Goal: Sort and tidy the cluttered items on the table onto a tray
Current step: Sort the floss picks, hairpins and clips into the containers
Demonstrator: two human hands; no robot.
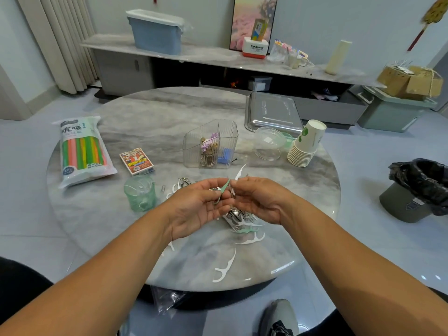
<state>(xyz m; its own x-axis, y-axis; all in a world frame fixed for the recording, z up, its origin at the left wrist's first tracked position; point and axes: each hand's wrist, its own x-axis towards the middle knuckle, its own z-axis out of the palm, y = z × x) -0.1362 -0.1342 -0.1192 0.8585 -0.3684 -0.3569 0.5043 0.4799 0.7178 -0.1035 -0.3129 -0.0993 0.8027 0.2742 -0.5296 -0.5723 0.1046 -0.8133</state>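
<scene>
My left hand (196,209) and my right hand (257,202) meet above the middle of the round marble table (121,226). Between their fingertips sits a green floss pick (221,194), pinched by both, with a small clip or two caught in the fingers. Under the hands lies a heap of paper clips and floss picks (238,218). More white floss picks (224,269) are scattered toward the near edge. A metal tray (271,112) sits at the far right of the table.
A clear divided organizer (211,144) with clips stands mid-table. A green cup (140,192), card box (136,161) and straw pack (82,151) are on the left. Clear bowls (269,143) and stacked paper cups (306,146) are on the right. A lined bin (417,190) stands on the floor.
</scene>
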